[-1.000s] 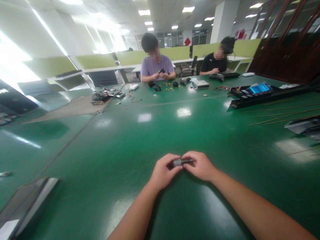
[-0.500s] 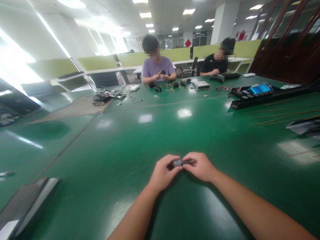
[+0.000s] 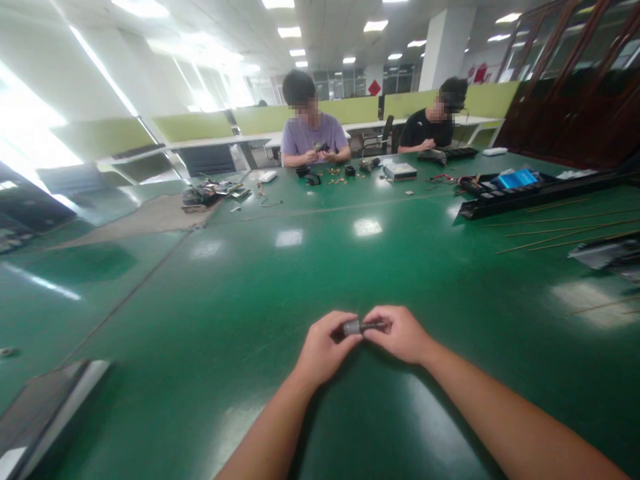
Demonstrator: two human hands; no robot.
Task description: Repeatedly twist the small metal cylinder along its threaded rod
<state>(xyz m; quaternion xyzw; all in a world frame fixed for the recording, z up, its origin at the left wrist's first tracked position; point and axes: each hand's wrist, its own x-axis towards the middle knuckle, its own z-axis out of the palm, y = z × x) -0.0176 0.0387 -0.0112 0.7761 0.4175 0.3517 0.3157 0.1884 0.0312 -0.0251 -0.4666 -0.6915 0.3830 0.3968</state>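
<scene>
Above the green tabletop, my left hand (image 3: 325, 347) is closed round a small grey metal cylinder (image 3: 351, 327), thumb and fingers on its two sides. A thin dark shaft (image 3: 373, 326) runs from the cylinder's right end. My right hand (image 3: 400, 333) pinches this shaft between thumb and fingers, close beside the left fingertips. The piece lies roughly level from left to right. Its left end is hidden in my left hand, and its exact kind is too small to make out.
Across the green table (image 3: 250, 280) sit two people, one in a purple shirt (image 3: 327, 137), one in black (image 3: 425, 130), both handling parts. A pile of electronic scrap (image 3: 205, 193), a metal box (image 3: 400, 171), a black tray (image 3: 500, 193), thin rods (image 3: 565, 230) and a flat dark panel (image 3: 50, 407) lie around.
Both hands keep their hold on the metal piece, nearly still. The view has shifted slightly. The far person in black has drawn a hand back a little from the dark object on the table.
</scene>
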